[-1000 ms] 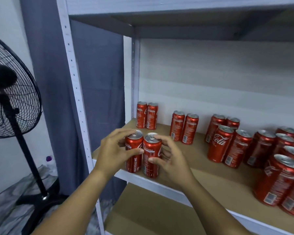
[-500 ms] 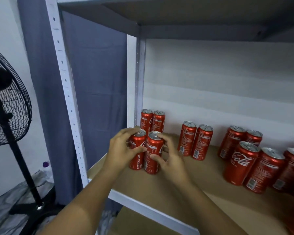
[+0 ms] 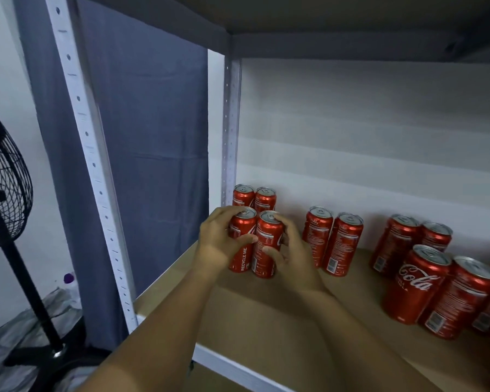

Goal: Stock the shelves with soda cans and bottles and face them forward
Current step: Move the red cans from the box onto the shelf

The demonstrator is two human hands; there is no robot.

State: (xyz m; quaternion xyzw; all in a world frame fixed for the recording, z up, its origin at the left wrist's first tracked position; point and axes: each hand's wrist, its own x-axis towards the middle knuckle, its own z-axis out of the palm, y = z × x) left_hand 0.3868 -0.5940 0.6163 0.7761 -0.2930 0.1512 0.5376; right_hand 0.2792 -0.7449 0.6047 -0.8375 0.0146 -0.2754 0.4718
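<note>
Two red soda cans stand side by side on the brown shelf board [image 3: 266, 315], near its left end. My left hand [image 3: 218, 244] wraps the left can [image 3: 242, 250], which shows "RECYCLE ME". My right hand [image 3: 292, 250] grips the right can [image 3: 268, 247] from its right side. Directly behind them, two more cans [image 3: 253, 196] stand against the back wall in the corner. Another pair of cans [image 3: 333, 239] stands to the right, with labels turned away.
Several more red cans [image 3: 433, 281] crowd the right part of the shelf, one showing its logo. A white perforated upright [image 3: 96, 176] frames the left side. A black standing fan [image 3: 6, 199] is on the floor at left, before a grey curtain [image 3: 153, 154].
Both hands have pushed the two held cans from the shelf's front edge back toward the rear pair in the corner. The view has shifted closer and to the left.
</note>
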